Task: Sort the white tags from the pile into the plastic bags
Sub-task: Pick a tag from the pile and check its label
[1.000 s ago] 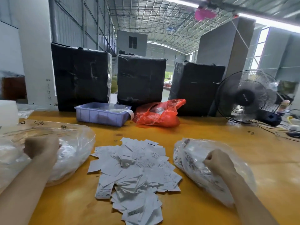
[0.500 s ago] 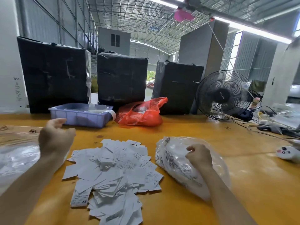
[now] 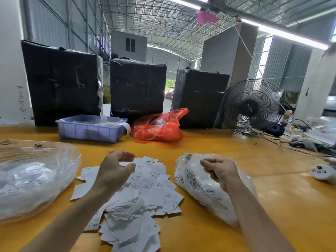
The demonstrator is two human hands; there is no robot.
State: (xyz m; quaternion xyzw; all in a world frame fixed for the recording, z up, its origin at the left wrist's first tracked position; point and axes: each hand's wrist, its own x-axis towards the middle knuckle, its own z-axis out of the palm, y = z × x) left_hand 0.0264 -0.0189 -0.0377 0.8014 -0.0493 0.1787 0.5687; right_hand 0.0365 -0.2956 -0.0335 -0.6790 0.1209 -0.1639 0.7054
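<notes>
A loose pile of white tags [image 3: 138, 193] is spread on the yellow worktop [image 3: 272, 206] in front of the person. The left hand [image 3: 116, 170] is held over the far left part of the pile, fingers and thumb loosely curved and apart, with nothing gripped. The right hand [image 3: 221, 170] is held above the right bag [image 3: 200, 188], fingers curled inward; whether a tag is pinched in them cannot be told. The right bag, clear plastic with printed tags seen inside, lies just beside the pile on its right. The left bag [image 3: 32, 179], larger and also clear, lies to the left of the pile, near it. Beyond the pile, a lilac tray [image 3: 91, 131] and a red bag [image 3: 160, 128] are set side by side before three black-wrapped boxes [image 3: 138, 88]. A black fan [image 3: 251, 106] stands at the far right, with cables beside it.
</notes>
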